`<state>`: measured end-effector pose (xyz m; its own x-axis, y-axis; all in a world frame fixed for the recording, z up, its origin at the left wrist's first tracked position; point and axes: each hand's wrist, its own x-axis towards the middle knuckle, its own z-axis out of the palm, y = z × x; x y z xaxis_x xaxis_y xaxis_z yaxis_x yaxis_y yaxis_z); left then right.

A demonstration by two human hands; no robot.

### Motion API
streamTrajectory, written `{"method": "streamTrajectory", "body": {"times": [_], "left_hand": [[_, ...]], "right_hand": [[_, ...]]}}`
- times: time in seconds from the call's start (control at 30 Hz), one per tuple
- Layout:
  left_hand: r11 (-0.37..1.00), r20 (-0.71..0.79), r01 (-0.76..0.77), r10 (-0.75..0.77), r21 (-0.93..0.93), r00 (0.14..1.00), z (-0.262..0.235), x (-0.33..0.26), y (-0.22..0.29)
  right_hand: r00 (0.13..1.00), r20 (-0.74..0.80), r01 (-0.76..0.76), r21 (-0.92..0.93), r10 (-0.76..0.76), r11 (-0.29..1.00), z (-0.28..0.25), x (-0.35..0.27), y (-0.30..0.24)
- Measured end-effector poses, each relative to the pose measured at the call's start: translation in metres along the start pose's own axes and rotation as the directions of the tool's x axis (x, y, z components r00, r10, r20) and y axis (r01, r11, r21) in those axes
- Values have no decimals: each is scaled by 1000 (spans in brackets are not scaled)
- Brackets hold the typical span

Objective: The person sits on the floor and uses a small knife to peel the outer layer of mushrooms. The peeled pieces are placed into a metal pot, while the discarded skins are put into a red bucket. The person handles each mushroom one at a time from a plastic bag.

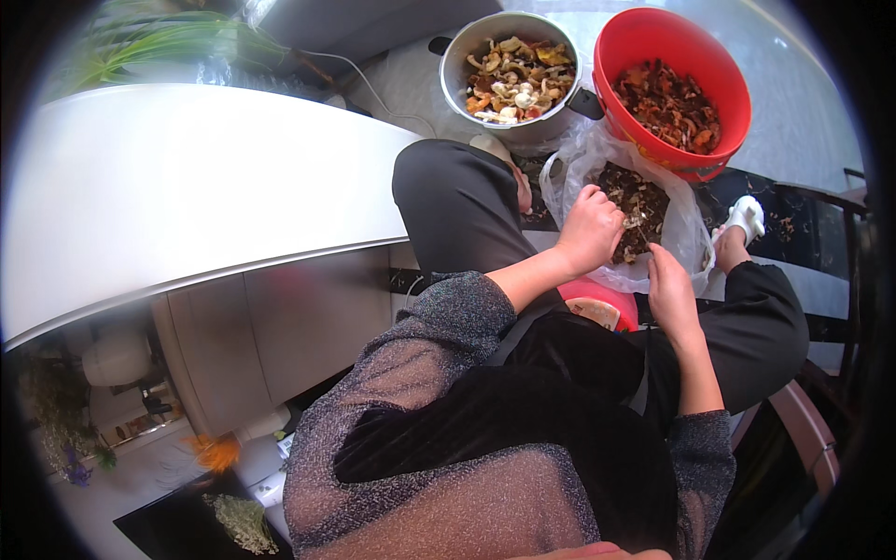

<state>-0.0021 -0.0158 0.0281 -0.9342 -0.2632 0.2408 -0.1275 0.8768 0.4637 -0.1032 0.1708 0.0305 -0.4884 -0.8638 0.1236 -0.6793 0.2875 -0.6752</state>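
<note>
The far pot and red bucket had mushrooms, maybe not all done. The left hand pinched a pale bit; the right hand's grip, I couldn't tell.

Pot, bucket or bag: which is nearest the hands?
The translucent white plastic bag: left hand and right hand are right at its mouth. The silver pot and red bucket stand farther from the person.

Red bucket, silver-grey pot, whitish bag, black trousers, speckled grey sleeves, white tabletop
</note>
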Motion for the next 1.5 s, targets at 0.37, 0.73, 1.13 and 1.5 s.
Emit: {"method": "streamTrajectory", "body": {"times": [0.37, 0.73, 1.13, 1.5], "left_hand": [[999, -17, 22, -23, -38, 1000, 0, -1, 0], [1000, -5, 17, -17, -22, 1000, -2, -1, 1], [1000, 24, 5, -5, 19, 1000, -3, 0, 1], [991, 45, -61, 56, 116, 997, -5, 0, 2]], "right_hand": [[968, 190, -117, -250, 167, 961, 2, -6, -22], [966, 208, -74, -355, 155, 932, 4, -5, -23], [965, 188, -109, -334, 180, 936, 4, -5, -11], [960, 205, -124, -309, 193, 943, -3, -5, -11]]}}
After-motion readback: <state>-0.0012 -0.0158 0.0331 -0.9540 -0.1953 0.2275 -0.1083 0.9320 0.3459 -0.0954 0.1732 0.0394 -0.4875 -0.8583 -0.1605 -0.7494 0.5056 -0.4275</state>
